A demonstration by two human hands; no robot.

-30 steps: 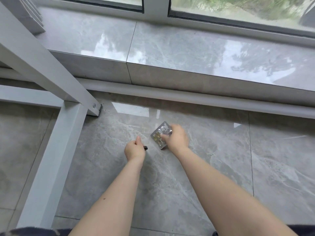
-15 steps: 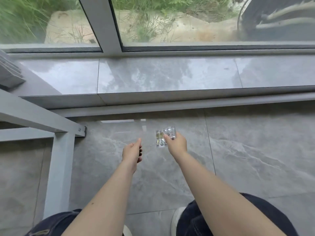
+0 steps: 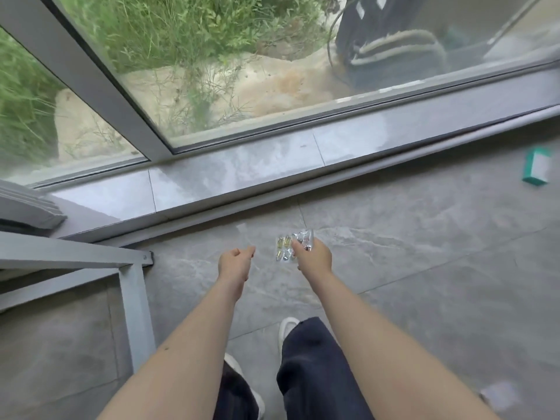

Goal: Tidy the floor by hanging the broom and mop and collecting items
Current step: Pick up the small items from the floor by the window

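Two hands reach out over the grey floor tiles; the right hand pinches one blister pack of pills, and the left hand is loosely curled, with whatever it may hold hidden from view.

The single blister pack is held in the air just beyond the right fingertips, a silver foil sheet with a few yellowish capsules showing; their exact count is too blurred to tell. One green-and-white box lies on the floor far to the right, near the window ledge. One small pale scrap lies at the lower right. Two dark trouser legs and two white shoes show below the arms. One grey metal frame stands at the left.
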